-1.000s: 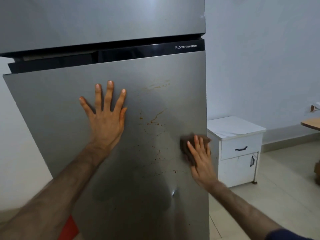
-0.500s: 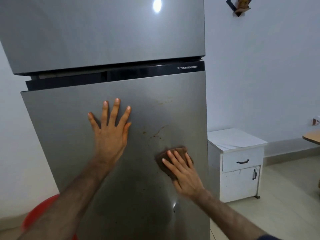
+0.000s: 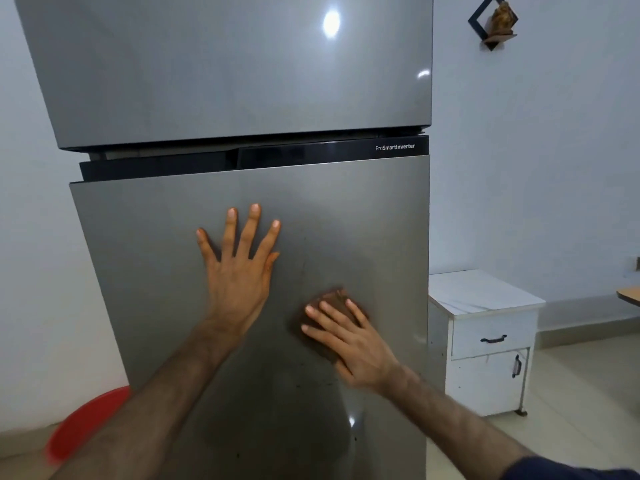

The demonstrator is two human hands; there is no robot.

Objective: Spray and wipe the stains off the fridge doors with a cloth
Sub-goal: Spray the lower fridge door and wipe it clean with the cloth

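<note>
A tall silver fridge fills the view, with an upper door [image 3: 225, 71] and a lower door [image 3: 145, 271] split by a black band. My left hand [image 3: 239, 271] lies flat on the lower door, fingers spread, holding nothing. Just to its right, my right hand [image 3: 349, 341] presses a brown cloth [image 3: 337, 299] against the lower door; only the cloth's top edge shows past my fingers. A few tiny dark specks dot the door around the cloth. No spray bottle is in view.
A small white cabinet [image 3: 491, 344] with a drawer stands right of the fridge on a tiled floor. A red tub [image 3: 83, 424] sits on the floor at the lower left. A diamond-shaped wall shelf [image 3: 493, 22] hangs at upper right. A wooden table edge [image 3: 630, 294] shows far right.
My right hand has slid the cloth leftward from the door's right edge across the orange-brown stains, which no longer show. My left hand stayed flat on the door. The camera tilted upward.
</note>
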